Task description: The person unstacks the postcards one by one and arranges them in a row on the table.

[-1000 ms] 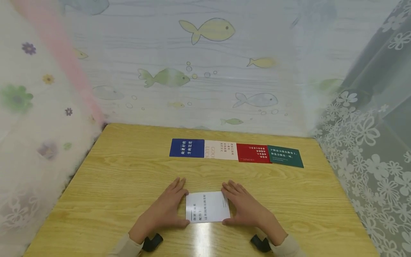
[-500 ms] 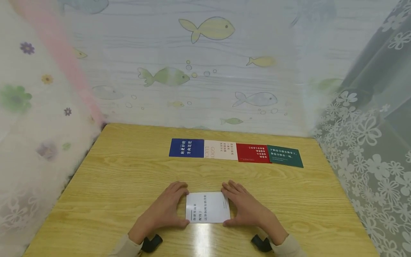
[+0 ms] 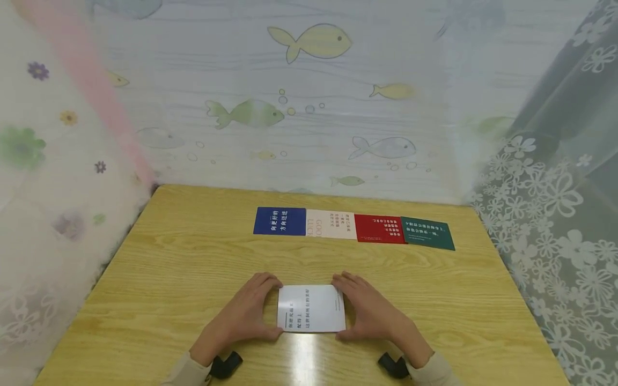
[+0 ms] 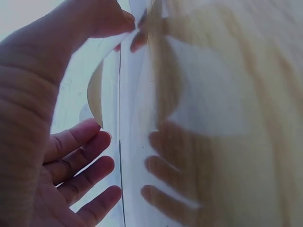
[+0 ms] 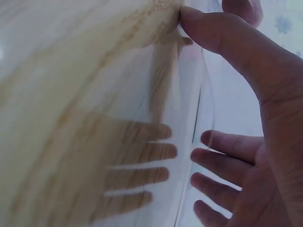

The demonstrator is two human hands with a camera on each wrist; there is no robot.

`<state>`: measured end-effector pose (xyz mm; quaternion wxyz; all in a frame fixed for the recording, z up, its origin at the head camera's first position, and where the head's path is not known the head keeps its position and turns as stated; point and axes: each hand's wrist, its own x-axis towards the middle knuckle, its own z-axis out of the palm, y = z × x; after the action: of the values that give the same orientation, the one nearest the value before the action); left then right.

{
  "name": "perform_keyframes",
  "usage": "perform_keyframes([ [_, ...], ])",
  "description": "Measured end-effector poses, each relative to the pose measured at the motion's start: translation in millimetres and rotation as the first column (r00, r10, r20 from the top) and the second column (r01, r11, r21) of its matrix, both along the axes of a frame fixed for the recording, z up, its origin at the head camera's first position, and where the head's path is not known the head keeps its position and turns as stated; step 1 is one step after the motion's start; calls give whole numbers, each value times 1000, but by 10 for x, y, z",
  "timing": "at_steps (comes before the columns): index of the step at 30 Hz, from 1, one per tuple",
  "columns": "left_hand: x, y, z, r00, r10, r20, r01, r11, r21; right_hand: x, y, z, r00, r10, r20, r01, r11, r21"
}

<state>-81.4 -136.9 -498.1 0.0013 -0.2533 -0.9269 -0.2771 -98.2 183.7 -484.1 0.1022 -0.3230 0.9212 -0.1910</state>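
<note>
A white card (image 3: pixel 314 309) printed with dark Chinese characters is near the front middle of the wooden table in the head view. My left hand (image 3: pixel 241 313) holds its left end, thumb at the near corner and fingers at the far corner. At the right end, my right hand (image 3: pixel 374 311) grips the two corners the same way. From the left wrist, the card (image 4: pixel 94 92) looks bowed between thumb and index finger, its edge off the tabletop. The other fingers of both hands spread loosely beside it.
Behind the hands, a blue card (image 3: pixel 280 221), a cream card (image 3: pixel 330 224), a red card (image 3: pixel 381 229) and a green card (image 3: pixel 428 233) lie in a row. A fish-patterned curtain (image 3: pixel 309 107) hangs at the table's back edge, lace fabric (image 3: pixel 555 241) at the right.
The white card has shifted very slightly away from me and to the left, with both hands still on its ends. The row of cards stays where it was.
</note>
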Motion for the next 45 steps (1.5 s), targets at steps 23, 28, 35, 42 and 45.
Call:
perform_keyframes([
  [23,22,-153,44,996,-64,57,55,986,160,-21,90,20,998,-41,45,54,945,-323],
  [28,10,-164,38,997,-68,33,60,977,203,-14,105,23,991,-67,120,107,923,-370],
  [35,-9,-189,22,993,-116,39,103,962,251,-28,143,-9,985,-39,168,113,879,-463],
  [42,-5,-224,27,993,-112,37,97,958,271,-41,151,-23,986,11,167,80,843,-532],
  [45,-21,-240,3,993,-114,13,106,954,282,-51,156,-50,985,16,175,82,840,-537],
])
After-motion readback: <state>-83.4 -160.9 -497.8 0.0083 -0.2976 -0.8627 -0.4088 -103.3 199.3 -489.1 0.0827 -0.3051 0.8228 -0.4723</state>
